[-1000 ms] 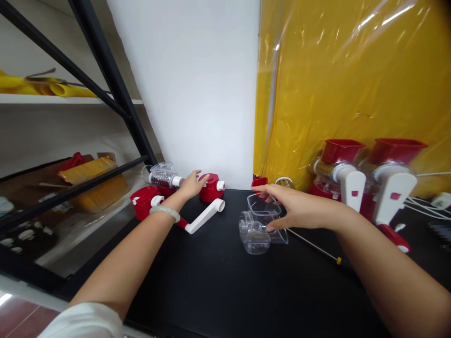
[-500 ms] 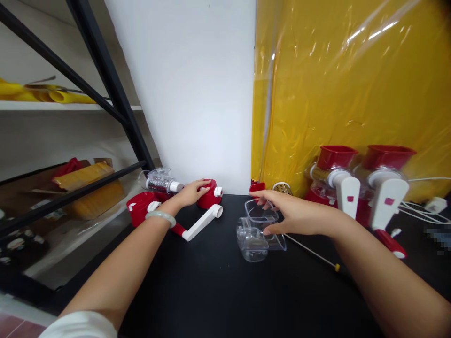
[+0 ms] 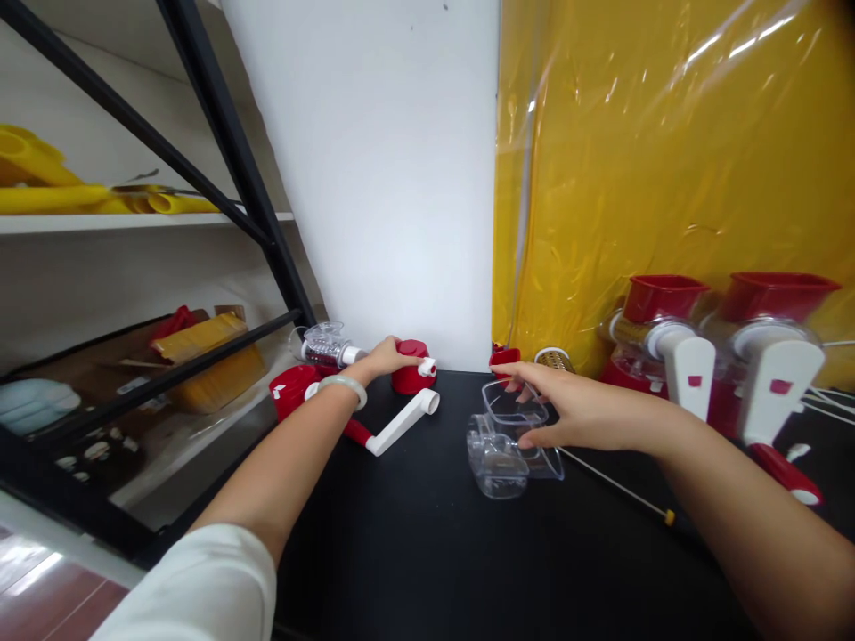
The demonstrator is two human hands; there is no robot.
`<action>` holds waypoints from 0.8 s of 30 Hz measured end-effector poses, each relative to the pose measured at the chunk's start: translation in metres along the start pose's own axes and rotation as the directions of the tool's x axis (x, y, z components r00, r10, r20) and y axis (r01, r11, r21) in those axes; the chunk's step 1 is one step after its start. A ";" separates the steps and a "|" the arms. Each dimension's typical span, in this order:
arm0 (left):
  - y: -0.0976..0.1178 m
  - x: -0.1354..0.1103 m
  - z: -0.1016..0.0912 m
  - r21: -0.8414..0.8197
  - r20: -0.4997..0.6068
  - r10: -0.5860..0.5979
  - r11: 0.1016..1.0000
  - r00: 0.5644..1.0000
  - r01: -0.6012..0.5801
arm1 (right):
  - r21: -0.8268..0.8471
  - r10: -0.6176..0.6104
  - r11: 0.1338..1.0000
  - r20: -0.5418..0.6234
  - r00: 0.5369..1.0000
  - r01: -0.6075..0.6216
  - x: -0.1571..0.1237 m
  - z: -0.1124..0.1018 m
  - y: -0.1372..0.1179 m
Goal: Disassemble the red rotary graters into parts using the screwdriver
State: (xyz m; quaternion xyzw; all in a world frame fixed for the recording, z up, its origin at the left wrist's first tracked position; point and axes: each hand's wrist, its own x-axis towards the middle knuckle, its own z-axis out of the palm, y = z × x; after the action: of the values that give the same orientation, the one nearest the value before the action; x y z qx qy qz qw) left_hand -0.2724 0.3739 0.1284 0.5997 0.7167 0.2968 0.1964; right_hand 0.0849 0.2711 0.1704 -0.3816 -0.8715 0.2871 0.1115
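At the back, my left hand (image 3: 386,358) grips a round red base (image 3: 412,381), its stretched thumb by the white knob (image 3: 427,367); some fingers are hidden behind. A white crank arm (image 3: 404,422) with a red handle lies in front of it. My right hand (image 3: 588,411) is curved around the upper part of a clear plastic grater housing (image 3: 498,465) standing on the black table. Its thumb rests against the neck, with fingertips at the far side of the hopper. Beside my left wrist are another red part (image 3: 286,392) and a clear housing with a grater drum (image 3: 327,347).
Two assembled rotary graters (image 3: 668,298) with red hoppers stand at the right. A metal grater drum (image 3: 554,360) and a small red part (image 3: 505,357) lie behind my right hand. A screwdriver (image 3: 621,490) lies on the black table (image 3: 427,561). A metal-framed shelf (image 3: 254,196) borders the left.
The view has swung left, so everything sits further right. My left fingers have shifted over the red base, the thumb coming nearer its white knob. My right hand stays at the clear housing.
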 end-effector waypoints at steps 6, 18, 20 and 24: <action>0.010 0.010 -0.038 -0.070 0.313 -0.060 0.994 0.948 0.086 | -0.001 -0.002 1.000 -0.008 1.000 0.002 0.000 0.000 0.000; 0.024 0.023 -0.010 0.048 0.319 -0.122 0.992 0.940 0.113 | -0.003 -0.028 1.000 -0.025 0.999 0.028 0.001 -0.001 0.000; 0.024 0.023 -0.014 0.025 0.391 -0.097 0.995 0.915 0.095 | 0.000 -0.031 1.000 -0.032 0.999 0.031 0.001 -0.001 0.000; 0.025 0.020 -0.025 -0.006 0.502 -0.061 0.997 0.863 0.074 | 0.003 -0.030 1.000 -0.038 0.999 0.030 0.001 -0.001 0.000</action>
State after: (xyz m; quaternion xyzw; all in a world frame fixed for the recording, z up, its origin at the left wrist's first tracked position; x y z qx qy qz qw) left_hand -0.2743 0.3909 0.1649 0.6281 0.6579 0.1328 0.3937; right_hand 0.0846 0.2720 0.1711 -0.3736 -0.8744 0.2795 0.1332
